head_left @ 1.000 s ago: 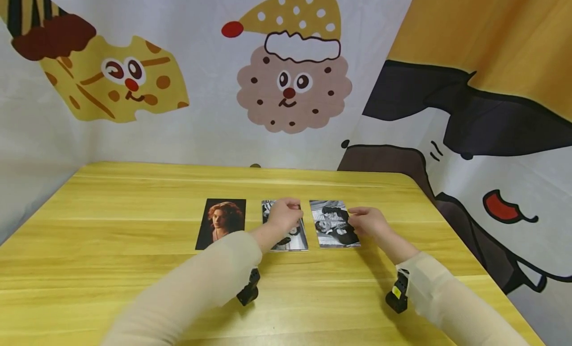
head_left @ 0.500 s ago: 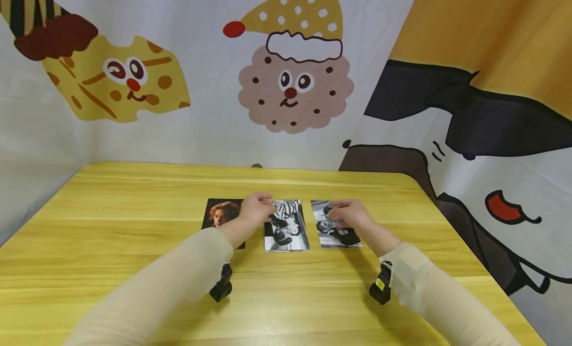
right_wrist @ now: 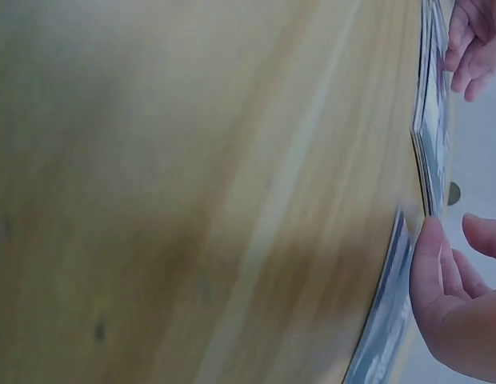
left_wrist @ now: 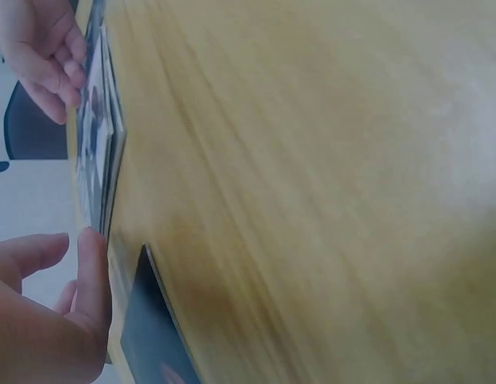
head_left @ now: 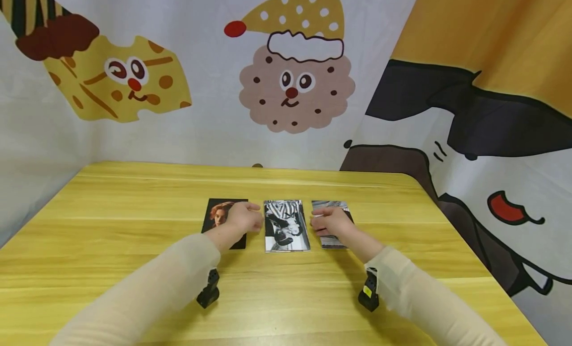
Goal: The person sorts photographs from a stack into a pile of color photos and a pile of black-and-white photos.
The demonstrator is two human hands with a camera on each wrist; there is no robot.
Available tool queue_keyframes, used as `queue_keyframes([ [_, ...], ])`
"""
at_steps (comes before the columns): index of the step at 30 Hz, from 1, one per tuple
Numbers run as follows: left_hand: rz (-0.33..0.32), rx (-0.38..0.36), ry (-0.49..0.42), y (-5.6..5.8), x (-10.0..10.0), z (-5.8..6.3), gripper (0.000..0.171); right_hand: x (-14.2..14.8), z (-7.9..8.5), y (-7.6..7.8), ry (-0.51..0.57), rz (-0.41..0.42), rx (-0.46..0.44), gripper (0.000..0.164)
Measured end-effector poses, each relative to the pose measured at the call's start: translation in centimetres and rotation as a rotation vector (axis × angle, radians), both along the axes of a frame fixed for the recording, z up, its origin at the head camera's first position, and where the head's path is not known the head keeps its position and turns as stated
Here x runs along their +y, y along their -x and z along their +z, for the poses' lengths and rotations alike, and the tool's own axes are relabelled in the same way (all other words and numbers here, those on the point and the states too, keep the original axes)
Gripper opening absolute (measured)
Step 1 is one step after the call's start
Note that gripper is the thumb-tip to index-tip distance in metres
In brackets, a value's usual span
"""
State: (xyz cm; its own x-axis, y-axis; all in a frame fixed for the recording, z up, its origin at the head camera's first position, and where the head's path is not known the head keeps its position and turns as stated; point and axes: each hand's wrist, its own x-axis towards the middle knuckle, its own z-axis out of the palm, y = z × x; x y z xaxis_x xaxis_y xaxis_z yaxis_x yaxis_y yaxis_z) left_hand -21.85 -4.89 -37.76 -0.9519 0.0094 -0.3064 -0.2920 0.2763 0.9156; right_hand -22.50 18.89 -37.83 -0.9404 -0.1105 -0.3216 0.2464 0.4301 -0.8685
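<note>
In the head view a row of photo cards lies flat on the wooden table. A black-and-white stack (head_left: 287,229) of them is in the middle, its layered edges plain in the left wrist view. My left hand (head_left: 243,218) hovers over the colour portrait photo (head_left: 213,218), its fingers near the stack's left side. Over the black-and-white photo (head_left: 329,242) on the right is my right hand (head_left: 332,223), fingertips near the stack's right side. Neither hand grips anything; the fingers are loosely bent. Whether the fingertips touch the stack, I cannot tell. Both hands partly hide the outer photos.
The yellow wooden table (head_left: 134,197) reaches back to a white curtain (head_left: 214,132) printed with cartoon figures. A small black camera sits under each wrist, the left camera (head_left: 208,290) and the right camera (head_left: 369,290).
My left hand has moved left off the middle stack, uncovering it, and now covers part of the portrait. My right hand has moved left across the right photo towards the stack.
</note>
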Motion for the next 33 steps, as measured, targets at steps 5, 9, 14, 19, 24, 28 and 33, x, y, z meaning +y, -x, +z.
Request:
queue_keyframes([
  [5,-0.001,-0.001,-0.009,-0.3,0.1,-0.2,0.046,-0.6,-0.2,-0.2,0.007,-0.004,-0.012,0.042],
  [9,-0.009,0.0,-0.028,-0.2,0.3,-0.5,0.043,-1.0,-0.1,-0.3,0.001,-0.006,-0.015,0.042],
  [14,-0.022,0.004,-0.019,-0.3,0.3,-0.4,0.042,-1.1,0.0,-0.3,-0.004,-0.017,-0.027,0.04],
  [19,-0.028,0.001,-0.01,-0.4,0.3,-0.1,0.042,-1.2,0.2,-0.3,-0.006,-0.031,-0.039,0.04],
  [24,-0.028,0.005,-0.001,-0.4,0.4,-0.1,0.042,-1.2,0.5,-0.2,0.002,-0.05,-0.054,0.04],
  [28,-0.03,0.012,0.011,-0.4,0.5,0.0,0.039,-1.1,0.7,-0.2,0.02,-0.053,-0.065,0.041],
  [33,-0.019,0.033,0.028,-0.2,0.6,0.4,0.036,-1.0,1.1,-0.1,0.045,-0.033,-0.054,0.044],
])
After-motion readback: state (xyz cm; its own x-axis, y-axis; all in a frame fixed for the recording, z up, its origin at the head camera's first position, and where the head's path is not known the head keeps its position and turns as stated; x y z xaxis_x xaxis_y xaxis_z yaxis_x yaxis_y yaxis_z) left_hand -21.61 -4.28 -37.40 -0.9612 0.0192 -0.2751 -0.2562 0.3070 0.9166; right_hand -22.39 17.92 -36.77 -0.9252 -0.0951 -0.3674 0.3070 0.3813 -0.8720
